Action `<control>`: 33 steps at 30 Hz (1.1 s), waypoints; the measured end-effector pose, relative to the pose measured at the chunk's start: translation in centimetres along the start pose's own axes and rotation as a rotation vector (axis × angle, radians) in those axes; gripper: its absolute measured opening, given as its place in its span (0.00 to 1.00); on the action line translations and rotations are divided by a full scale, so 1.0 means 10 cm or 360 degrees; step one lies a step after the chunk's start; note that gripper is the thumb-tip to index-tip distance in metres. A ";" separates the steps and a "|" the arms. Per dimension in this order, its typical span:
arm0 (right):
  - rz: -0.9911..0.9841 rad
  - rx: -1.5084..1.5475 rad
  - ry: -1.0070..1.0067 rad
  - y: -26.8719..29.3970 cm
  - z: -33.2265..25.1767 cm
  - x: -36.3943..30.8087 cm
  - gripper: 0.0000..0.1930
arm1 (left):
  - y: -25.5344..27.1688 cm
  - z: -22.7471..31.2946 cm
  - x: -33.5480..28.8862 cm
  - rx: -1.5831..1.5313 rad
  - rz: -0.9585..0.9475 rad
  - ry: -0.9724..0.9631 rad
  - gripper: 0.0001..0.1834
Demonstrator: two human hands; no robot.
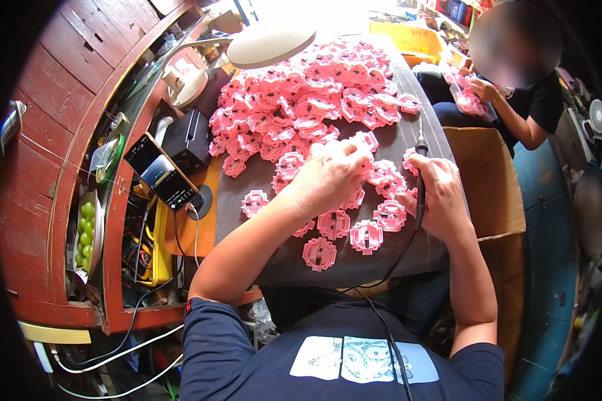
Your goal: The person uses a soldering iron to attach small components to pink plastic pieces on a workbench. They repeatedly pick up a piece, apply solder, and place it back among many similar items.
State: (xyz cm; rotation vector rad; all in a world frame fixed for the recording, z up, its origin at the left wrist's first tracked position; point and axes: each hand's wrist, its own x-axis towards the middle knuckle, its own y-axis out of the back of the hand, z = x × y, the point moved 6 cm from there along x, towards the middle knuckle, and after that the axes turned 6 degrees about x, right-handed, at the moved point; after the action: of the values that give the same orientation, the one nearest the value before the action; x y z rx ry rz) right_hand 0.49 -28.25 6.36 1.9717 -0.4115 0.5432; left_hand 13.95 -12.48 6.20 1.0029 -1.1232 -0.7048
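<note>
My left hand (328,175) grips a pink plastic part (364,142) just above the dark mat (247,175). My right hand (437,197) holds a black soldering iron (421,167) upright, tip near that part, its cord running down toward my body. Several single pink parts (366,235) lie on the mat below my hands. A big heap of the same pink parts (314,93) fills the far half of the mat.
A smartphone (160,172) leans on a stand at the left beside a black box (188,137). A white lamp head (271,43) hangs over the heap. Green grapes (85,232) sit on a plate at far left. Another person (515,100) handles pink parts at the upper right, near a cardboard box (491,180).
</note>
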 end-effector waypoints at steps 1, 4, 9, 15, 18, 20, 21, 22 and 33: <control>0.0007 0.0002 -0.0008 0.02 -0.02 -0.02 0.33 | 0.01 0.02 -0.01 0.0006 0.0026 -0.0028 0.15; 0.0026 0.0079 0.0058 0.04 -0.05 0.04 0.32 | 0.02 0.02 0.01 0.0086 0.0067 -0.0030 0.12; -0.0126 0.0400 0.0194 -0.15 -0.03 0.39 0.34 | -0.02 -0.03 0.01 0.0379 -0.0079 0.0010 0.11; -0.0289 0.0413 0.0192 -0.45 0.04 0.58 0.35 | 0.08 0.12 0.09 0.0113 -0.0071 -0.0089 0.14; -0.0216 0.0347 0.0288 -0.48 0.09 0.58 0.32 | -0.09 0.21 0.06 0.0033 -0.0225 -0.0129 0.19; -0.0188 0.0244 0.0287 -0.43 0.06 0.56 0.32 | -0.08 0.19 0.07 0.0010 -0.0219 -0.0061 0.19; -0.0173 0.0192 0.0287 -0.40 0.05 0.55 0.32 | -0.08 0.19 0.08 -0.0002 -0.0216 -0.0027 0.19; -0.0166 0.0179 0.0286 -0.39 0.04 0.53 0.31 | -0.09 0.18 0.10 -0.0031 -0.0158 -0.0067 0.20; -0.0042 0.0031 0.0128 -0.08 0.14 0.34 0.23 | -0.10 0.20 0.20 0.0354 -0.0239 -0.0165 0.14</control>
State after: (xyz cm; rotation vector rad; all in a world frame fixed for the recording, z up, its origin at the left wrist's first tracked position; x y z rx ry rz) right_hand 4.08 -29.34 7.03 1.9643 -0.3309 0.6093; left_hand 12.69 -15.23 6.31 1.2608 -1.2455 -0.7707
